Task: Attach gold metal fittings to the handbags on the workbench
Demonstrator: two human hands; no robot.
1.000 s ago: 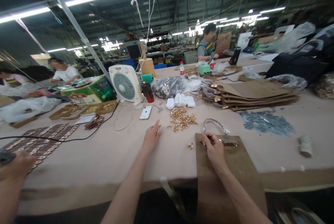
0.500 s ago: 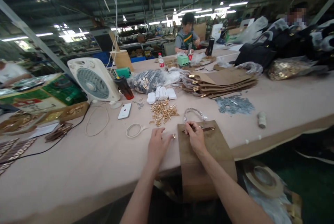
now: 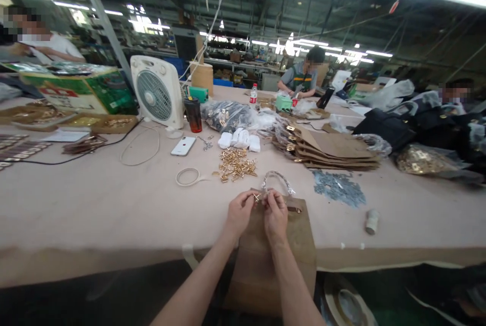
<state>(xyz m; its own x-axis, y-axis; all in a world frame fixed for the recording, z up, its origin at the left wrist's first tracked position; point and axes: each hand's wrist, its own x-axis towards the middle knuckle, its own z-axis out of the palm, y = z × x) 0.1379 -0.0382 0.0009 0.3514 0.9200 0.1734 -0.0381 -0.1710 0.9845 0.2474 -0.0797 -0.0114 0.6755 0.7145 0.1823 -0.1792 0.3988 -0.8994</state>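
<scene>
My left hand (image 3: 241,212) pinches a small gold metal fitting (image 3: 256,197) between thumb and fingertips. Close beside it, my right hand (image 3: 276,214) is closed in a pinch at the top of a brown bag panel (image 3: 298,250); what its fingertips grip is hidden. The panel lies over the table's near edge and hangs down. A handle (image 3: 280,174) wrapped in clear plastic arches behind my right hand. To that hand's right, a short dark strap with a gold buckle (image 3: 298,210) lies on the panel. Beyond my hands is a pile of gold fittings (image 3: 237,165).
A tape roll (image 3: 188,177), a phone (image 3: 183,146), a cup (image 3: 193,113) and a fan (image 3: 157,90) stand or lie to the left. Stacked brown panels (image 3: 334,151), grey pieces (image 3: 337,188) and a pale cylinder (image 3: 372,221) are on the right. Co-workers sit farther back.
My left hand was open beside a gold fitting on the table; now it holds the fitting up next to my right hand. The view has shifted, and my right hand stays at the panel's top.
</scene>
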